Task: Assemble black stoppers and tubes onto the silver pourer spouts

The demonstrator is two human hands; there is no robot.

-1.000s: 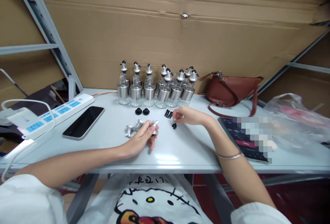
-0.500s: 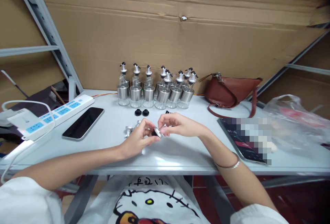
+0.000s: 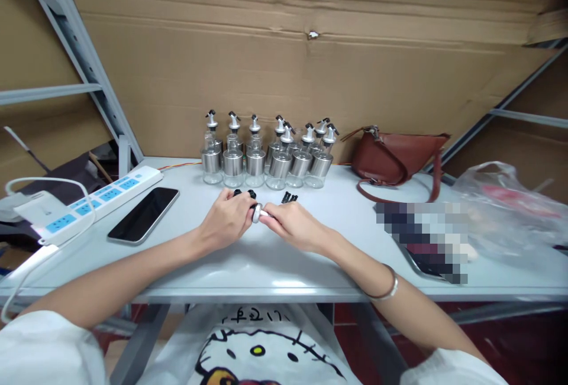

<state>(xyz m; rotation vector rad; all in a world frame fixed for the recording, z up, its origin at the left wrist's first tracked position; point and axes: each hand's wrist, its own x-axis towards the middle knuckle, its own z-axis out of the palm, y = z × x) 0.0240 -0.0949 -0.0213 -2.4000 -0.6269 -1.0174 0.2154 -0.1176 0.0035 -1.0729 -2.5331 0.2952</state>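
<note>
My left hand [image 3: 225,219] and my right hand [image 3: 290,225] meet at the middle of the white table [image 3: 284,261]. Both pinch one small silver pourer cap [image 3: 256,213] between their fingertips. Just behind the hands lie two black round stoppers [image 3: 246,194] and a few small black plugs [image 3: 288,198]. Further back stand several glass oil bottles with steel sleeves and pourer tops [image 3: 270,157]. The other loose silver caps are hidden behind my left hand.
A black phone [image 3: 144,213] and a white power strip [image 3: 95,196] lie at the left. A brown leather bag [image 3: 394,154] sits at the back right, a tablet [image 3: 421,237] and a clear plastic bag [image 3: 510,207] at the right. Cardboard lines the wall behind.
My right hand left the small black parts and came left to the silver cap in my left hand. Both hands then shifted slightly further back on the table together.
</note>
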